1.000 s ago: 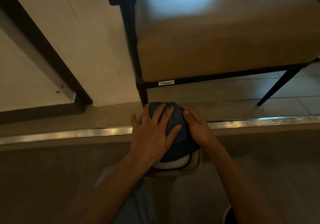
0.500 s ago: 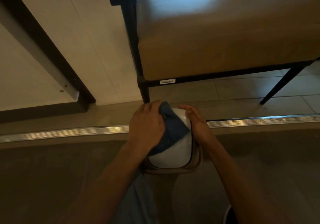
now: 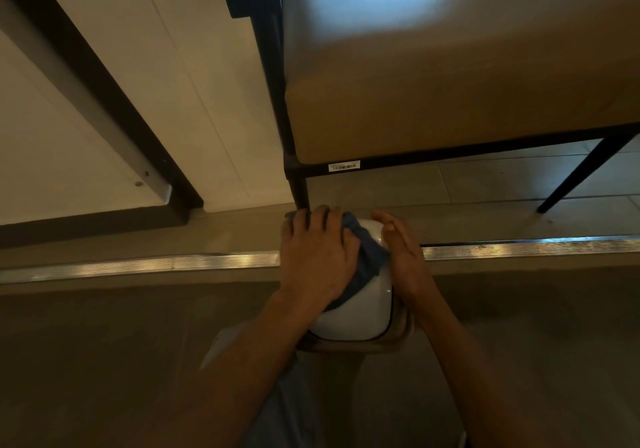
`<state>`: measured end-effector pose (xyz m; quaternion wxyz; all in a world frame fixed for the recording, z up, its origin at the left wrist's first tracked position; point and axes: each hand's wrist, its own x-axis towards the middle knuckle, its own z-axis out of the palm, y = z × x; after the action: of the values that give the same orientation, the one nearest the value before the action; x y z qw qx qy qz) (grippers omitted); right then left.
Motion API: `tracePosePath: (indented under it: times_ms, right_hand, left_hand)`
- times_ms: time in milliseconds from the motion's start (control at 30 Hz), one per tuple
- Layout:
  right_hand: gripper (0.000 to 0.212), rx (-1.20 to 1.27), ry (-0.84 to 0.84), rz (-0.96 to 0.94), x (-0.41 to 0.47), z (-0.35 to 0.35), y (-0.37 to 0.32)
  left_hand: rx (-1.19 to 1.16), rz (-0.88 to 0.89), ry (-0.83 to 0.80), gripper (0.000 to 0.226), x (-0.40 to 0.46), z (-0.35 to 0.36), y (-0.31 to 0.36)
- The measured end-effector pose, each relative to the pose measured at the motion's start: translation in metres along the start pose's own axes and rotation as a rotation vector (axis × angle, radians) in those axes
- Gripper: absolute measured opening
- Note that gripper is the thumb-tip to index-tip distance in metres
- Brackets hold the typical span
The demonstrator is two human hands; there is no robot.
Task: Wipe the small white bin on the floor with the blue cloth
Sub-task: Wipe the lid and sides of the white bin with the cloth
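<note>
The small white bin [image 3: 356, 312] stands on the floor just below me, its rounded lid facing up. My left hand [image 3: 317, 257] lies over the bin's far left part and presses the blue cloth [image 3: 369, 257] onto the lid with its fingers spread. The cloth shows only at the hand's right edge and by the fingertips. My right hand [image 3: 403, 253] rests flat against the bin's right side with straight fingers, steadying it.
A tan cushioned chair [image 3: 450, 84] on black legs stands right behind the bin. A metal floor strip [image 3: 138, 265] runs left to right under my hands. A white wall panel with a dark frame [image 3: 104, 101] fills the left.
My left hand has dragged the cloth from the middle of the lid toward its far left, uncovering most of the white top. The right hand stayed on the bin's right side.
</note>
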<state>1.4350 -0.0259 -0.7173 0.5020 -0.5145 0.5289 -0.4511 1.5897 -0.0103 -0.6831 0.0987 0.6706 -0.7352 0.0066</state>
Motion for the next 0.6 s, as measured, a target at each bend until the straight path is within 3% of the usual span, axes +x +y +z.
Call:
tracePosePath:
  times_ms: [133,233,333,433,533,600]
  right_hand:
    - [0.030,0.015,-0.002,-0.026,-0.002,-0.003,-0.001]
    - [0.032,0.049,-0.018,-0.006,-0.002,-0.002,-0.001]
    - [0.033,0.028,0.002,-0.021,-0.001,-0.002,-0.002]
    - [0.034,0.029,0.008,-0.026,-0.002,0.000,0.000]
    - [0.039,0.033,0.015,-0.047,-0.005,-0.002,0.001]
    - [0.039,0.063,-0.007,-0.039,-0.006,-0.006,0.000]
  left_hand:
    - [0.021,0.217,0.028,0.052,-0.028,0.001,0.025]
    - [0.069,0.420,0.004,0.052,-0.053,0.001,-0.013]
    - [-0.008,0.278,0.001,0.053,-0.044,0.001,-0.041]
    - [-0.108,0.067,0.014,0.053,-0.014,-0.003,-0.018]
    - [-0.026,0.059,0.045,0.053,-0.007,-0.002,0.021]
    - [-0.003,0.167,0.045,0.055,-0.027,0.003,0.032]
